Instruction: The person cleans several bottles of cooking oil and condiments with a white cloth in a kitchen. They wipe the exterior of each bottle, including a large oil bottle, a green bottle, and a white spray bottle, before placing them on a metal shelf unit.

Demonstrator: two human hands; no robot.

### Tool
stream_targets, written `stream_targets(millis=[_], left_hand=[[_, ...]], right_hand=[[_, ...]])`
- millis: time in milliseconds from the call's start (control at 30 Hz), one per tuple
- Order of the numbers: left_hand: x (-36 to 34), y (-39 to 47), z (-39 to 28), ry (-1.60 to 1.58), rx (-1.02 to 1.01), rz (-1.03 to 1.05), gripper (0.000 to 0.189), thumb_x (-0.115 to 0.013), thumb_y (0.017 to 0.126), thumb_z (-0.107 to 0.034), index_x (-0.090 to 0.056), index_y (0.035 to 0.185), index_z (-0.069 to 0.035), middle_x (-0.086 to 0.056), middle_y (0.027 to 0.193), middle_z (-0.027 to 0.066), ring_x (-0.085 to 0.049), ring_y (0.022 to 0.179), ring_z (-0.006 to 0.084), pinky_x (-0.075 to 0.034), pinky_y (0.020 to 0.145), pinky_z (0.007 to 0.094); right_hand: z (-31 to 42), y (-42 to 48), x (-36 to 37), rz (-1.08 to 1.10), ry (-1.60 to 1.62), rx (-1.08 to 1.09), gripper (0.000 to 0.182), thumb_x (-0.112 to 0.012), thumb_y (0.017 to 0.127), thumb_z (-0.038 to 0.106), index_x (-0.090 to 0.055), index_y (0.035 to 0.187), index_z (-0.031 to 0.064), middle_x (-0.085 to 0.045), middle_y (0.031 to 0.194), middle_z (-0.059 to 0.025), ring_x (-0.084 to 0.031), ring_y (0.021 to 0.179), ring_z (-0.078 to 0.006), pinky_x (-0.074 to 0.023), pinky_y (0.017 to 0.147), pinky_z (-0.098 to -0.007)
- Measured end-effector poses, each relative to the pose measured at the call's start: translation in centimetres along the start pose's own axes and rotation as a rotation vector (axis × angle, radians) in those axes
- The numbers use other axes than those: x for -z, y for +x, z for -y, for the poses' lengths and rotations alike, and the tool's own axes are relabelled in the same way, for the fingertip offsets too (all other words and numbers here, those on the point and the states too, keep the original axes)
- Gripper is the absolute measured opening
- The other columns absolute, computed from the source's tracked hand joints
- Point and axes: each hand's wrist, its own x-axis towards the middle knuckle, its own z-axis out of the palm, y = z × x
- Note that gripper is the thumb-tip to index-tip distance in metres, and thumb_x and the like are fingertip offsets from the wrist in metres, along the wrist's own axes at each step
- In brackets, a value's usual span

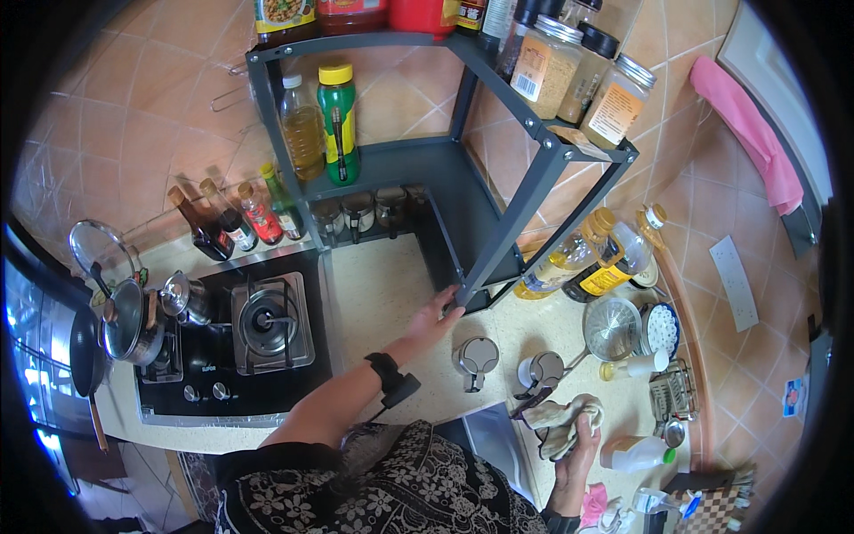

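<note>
My left hand (432, 319) is at the front corner post of a dark grey metal rack (505, 227), its fingers around the post's lower end. My right hand (575, 460) grips a bunched beige cloth (567, 419) with dark trim above the right-hand counter. Between my hands stand two seasoning jars with metal lids, one jar (478, 357) nearer the rack and another jar (542, 370) close to the cloth. On the rack's middle shelf are a bottle of yellowish liquid (302, 130) and a green bottle with a yellow cap (338, 127). Several lidded jars (358, 212) sit beneath that shelf.
A gas stove (270, 324) carries a lidded pot (130, 327) on the left. Sauce bottles (247, 217) line the wall behind it. Spice jars (547, 63) crowd the rack's top. Oil bottles (604, 267), a strainer (612, 328) and a white jug (634, 454) occupy the right counter.
</note>
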Motion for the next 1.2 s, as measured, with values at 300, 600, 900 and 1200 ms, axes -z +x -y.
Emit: stream_targets(millis=[300,600,900,1200], left_hand=[[3.6,-2.7,3.8,0.064,0.014,0.052,0.022,-0.063,0.085,-0.014,-0.063,0.104,-0.003,-0.066,0.085,0.0118,-0.064,0.073,0.0185,-0.052,0.067,0.0297],[1.5,-8.3,-7.0,0.084,-0.501,0.462,0.010,-0.066,0.078,-0.008,-0.067,0.087,-0.002,-0.064,0.073,0.0118,-0.063,0.063,0.0239,-0.049,0.058,0.0312],[-8.2,-11.7,-10.9,-0.068,-0.247,0.560,0.020,-0.063,0.083,-0.013,-0.063,0.099,-0.002,-0.064,0.083,0.0120,-0.063,0.073,0.0240,-0.050,0.067,0.0313],[-17.0,-14.0,-14.3,-0.226,-0.141,1.002,0.033,-0.064,0.083,-0.013,-0.057,0.114,-0.003,-0.062,0.100,0.0109,-0.062,0.086,0.0191,-0.050,0.074,0.0286]], right_hand=[[-0.3,0.1,1.5,-0.081,0.055,-0.097,0.029,-0.060,0.089,0.020,-0.054,0.112,0.0035,-0.064,0.097,-0.0076,-0.064,0.082,-0.0179,-0.0529,0.073,-0.0301],[-3.1,-2.0,8.5,-0.282,0.135,-0.179,0.025,-0.061,0.089,0.031,-0.057,0.100,0.0085,-0.061,0.078,-0.0028,-0.060,0.063,-0.0139,-0.0512,0.059,-0.0290],[-4.2,-2.5,16.1,-0.259,0.584,-0.295,0.049,-0.042,0.092,0.057,-0.057,0.096,0.0106,-0.060,0.079,-0.0057,-0.061,0.071,-0.0196,-0.0521,0.068,-0.0341],[-6.1,-3.4,26.9,-0.449,0.702,-0.206,0.042,-0.044,0.096,0.040,-0.054,0.119,0.0062,-0.061,0.112,-0.0108,-0.059,0.102,-0.0267,-0.0464,0.092,-0.0404]])
